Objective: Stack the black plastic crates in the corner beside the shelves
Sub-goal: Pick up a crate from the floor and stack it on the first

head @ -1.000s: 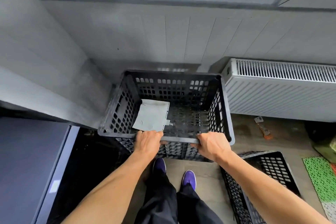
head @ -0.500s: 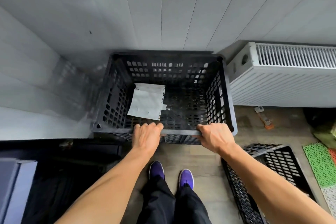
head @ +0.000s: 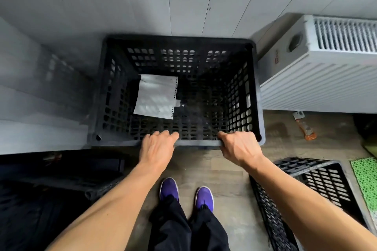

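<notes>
And the crate (head: pixel 179 38) is down in the corner now! A second ago it rode higher and sat off the back wall; now its far rim is tucked right up against the panelling, with the grey side wall on its left and the white radiator (head: pixel 326 79) just beside it on the right. The left hand (head: pixel 158 147) and the right hand (head: pixel 240 149) haven't let go. Each grip is clamped on the near rim, fingers hooked over the edge. A sheet of paper (head: pixel 156 96) has ridden along on the crate's floor, left of centre. What sits underneath this crate is hidden from here, so I can't say whether it has landed on another one. Looks to me like the placing is all but finished. Next up, surely, is the second crate (head: pixel 318 181) waiting on the floor by the right forearm.
</notes>
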`<state>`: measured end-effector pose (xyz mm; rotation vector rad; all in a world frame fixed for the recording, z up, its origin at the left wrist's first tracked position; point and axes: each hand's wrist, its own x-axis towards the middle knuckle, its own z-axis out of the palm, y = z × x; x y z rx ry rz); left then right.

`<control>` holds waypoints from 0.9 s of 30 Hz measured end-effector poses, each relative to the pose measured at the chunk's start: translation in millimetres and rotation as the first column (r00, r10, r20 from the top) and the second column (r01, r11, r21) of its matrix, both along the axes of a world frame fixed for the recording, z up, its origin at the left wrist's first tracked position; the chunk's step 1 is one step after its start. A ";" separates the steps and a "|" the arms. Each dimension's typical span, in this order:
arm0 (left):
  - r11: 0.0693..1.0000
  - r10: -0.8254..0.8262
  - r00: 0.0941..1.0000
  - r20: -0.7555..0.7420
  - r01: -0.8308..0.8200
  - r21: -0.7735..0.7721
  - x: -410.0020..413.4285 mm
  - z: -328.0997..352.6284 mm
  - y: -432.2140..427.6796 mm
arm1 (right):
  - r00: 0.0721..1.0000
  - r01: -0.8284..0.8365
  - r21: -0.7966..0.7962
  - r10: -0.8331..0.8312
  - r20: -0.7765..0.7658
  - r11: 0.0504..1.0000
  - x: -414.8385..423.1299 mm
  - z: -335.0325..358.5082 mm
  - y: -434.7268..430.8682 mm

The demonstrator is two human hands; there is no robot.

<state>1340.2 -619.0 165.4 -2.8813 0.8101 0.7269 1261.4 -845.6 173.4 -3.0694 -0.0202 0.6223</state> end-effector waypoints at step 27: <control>0.991 0.051 0.997 -0.062 -0.058 -0.118 -4.0 -18.2 4.7 | 0.995 0.050 0.115 -0.040 -0.092 0.992 -9.7 -31.6 -6.1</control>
